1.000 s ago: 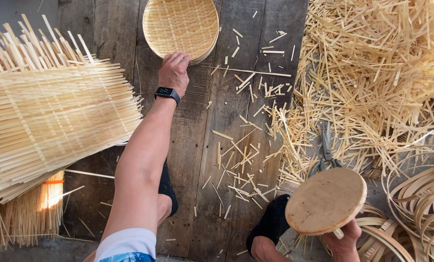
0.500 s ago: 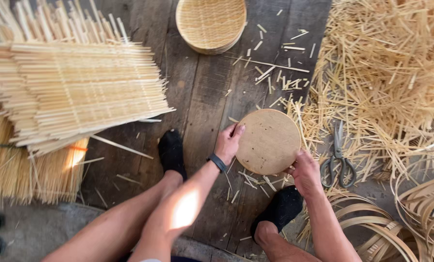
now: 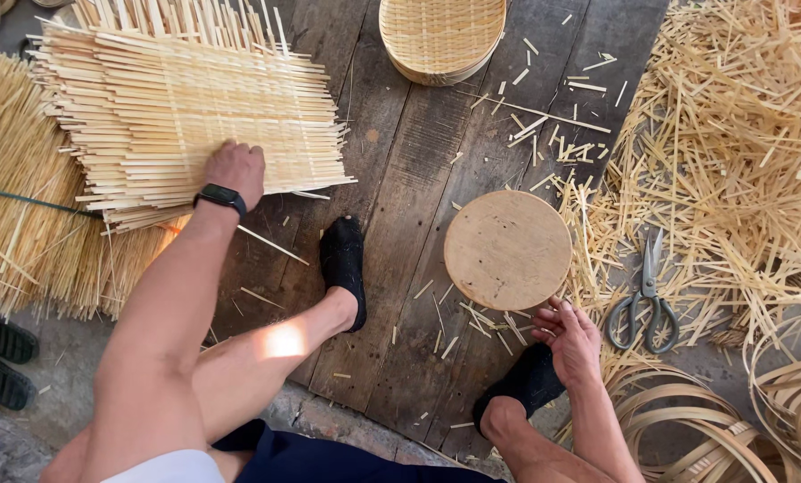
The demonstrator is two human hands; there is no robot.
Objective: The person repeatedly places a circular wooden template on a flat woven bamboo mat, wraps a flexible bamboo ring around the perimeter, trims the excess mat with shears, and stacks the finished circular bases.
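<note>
left hand (image 3: 236, 170) laid flat, grip released, on the near edge of a stack of woven bamboo mats (image 3: 181, 107) at far left, palm pressing down on the top mat, not closed round it. right hand (image 3: 572, 335) at near right, fingers loosely curled and holding nothing, fingertips just touching the near rim of a round wooden disc (image 3: 508, 249). disc tilted, seemingly propped on the plank floor (image 3: 400, 170) between two black-socked feet, likely so as to sit within easy reach. scissors (image 3: 644, 300) lying just right of the disc on loose bamboo slivers (image 3: 731, 152). shallow woven basket (image 3: 442, 36) at far centre, cut off by the top edge. coiled bamboo hoops (image 3: 686, 429) at near right, partly out of frame. underside of the disc hidden; unclear what holds it up.
</note>
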